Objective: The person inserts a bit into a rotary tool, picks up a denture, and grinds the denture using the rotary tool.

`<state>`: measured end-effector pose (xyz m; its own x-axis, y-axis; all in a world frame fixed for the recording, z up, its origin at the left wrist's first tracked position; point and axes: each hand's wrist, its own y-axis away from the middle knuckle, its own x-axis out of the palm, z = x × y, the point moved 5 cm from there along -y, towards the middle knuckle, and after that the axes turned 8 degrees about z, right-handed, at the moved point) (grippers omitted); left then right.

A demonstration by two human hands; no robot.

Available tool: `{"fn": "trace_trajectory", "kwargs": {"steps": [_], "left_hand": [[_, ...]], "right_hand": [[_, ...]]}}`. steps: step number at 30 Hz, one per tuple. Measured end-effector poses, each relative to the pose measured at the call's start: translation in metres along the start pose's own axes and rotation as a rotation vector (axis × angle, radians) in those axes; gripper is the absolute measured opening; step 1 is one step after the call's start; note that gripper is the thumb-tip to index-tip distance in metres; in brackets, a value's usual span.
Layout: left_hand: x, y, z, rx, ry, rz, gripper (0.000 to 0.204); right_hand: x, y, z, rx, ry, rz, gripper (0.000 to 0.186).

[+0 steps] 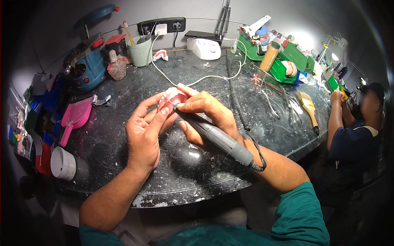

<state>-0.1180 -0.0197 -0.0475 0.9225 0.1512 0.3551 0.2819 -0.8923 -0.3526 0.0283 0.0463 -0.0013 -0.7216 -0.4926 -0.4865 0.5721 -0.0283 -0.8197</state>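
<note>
My left hand [143, 133] holds a pink denture [173, 97] with white teeth above the middle of the dark stone worktop [111, 139]. My right hand [205, 115] grips a grey rotary handpiece [217, 137] like a pen. Its tip touches the denture's near side. The handpiece's black coiled cord [236, 98] runs back across the worktop toward a white control box [206, 48].
A pink dustpan [74, 117] and white cup [63, 163] lie at left, a blue machine [84, 67] and mint pot of tools [139, 51] behind. Another denture [160, 54] lies near the wall. Metal tools [287, 104], a brush [308, 108] and green trays [287, 61] sit right. Another person [353, 135] works there.
</note>
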Motion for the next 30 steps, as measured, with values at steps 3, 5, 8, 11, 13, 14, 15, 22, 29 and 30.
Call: {"fn": "trace_trajectory", "kwargs": {"steps": [3, 5, 8, 11, 13, 14, 15, 22, 29, 30], "left_hand": [[0.004, 0.0, -0.001, 0.005, 0.044, -0.017, 0.033], [0.007, 0.0, -0.001, 0.005, 0.107, -0.005, 0.033], [0.004, 0.0, 0.001, -0.029, 0.111, -0.008, 0.034], [-0.001, 0.002, 0.004, -0.076, 0.077, -0.043, 0.034], [0.0, 0.001, 0.003, -0.075, 0.091, -0.039, 0.034], [0.002, 0.001, 0.002, -0.075, 0.105, -0.034, 0.033], [0.005, 0.0, 0.001, -0.075, 0.108, -0.031, 0.033], [0.001, 0.002, 0.002, -0.08, 0.114, -0.037, 0.033], [0.011, 0.001, -0.003, -0.025, 0.132, -0.037, 0.032], [0.01, 0.001, -0.002, -0.025, 0.133, -0.037, 0.032]], "right_hand": [[-0.002, 0.006, -0.004, 0.053, -0.015, -0.124, 0.035], [0.0, 0.01, -0.01, 0.086, -0.076, -0.204, 0.036], [0.001, 0.008, -0.008, 0.08, -0.006, -0.154, 0.037], [0.001, 0.005, -0.002, 0.071, 0.026, -0.072, 0.035], [0.003, 0.005, -0.002, 0.044, 0.027, -0.024, 0.033], [0.004, 0.007, -0.004, 0.046, 0.03, -0.023, 0.033], [0.003, 0.009, -0.006, 0.053, 0.019, -0.092, 0.037], [0.003, 0.006, -0.002, 0.075, 0.055, -0.093, 0.043], [0.002, 0.012, -0.007, 0.114, 0.032, -0.133, 0.045], [0.001, 0.012, -0.006, 0.114, 0.033, -0.132, 0.045]]}}
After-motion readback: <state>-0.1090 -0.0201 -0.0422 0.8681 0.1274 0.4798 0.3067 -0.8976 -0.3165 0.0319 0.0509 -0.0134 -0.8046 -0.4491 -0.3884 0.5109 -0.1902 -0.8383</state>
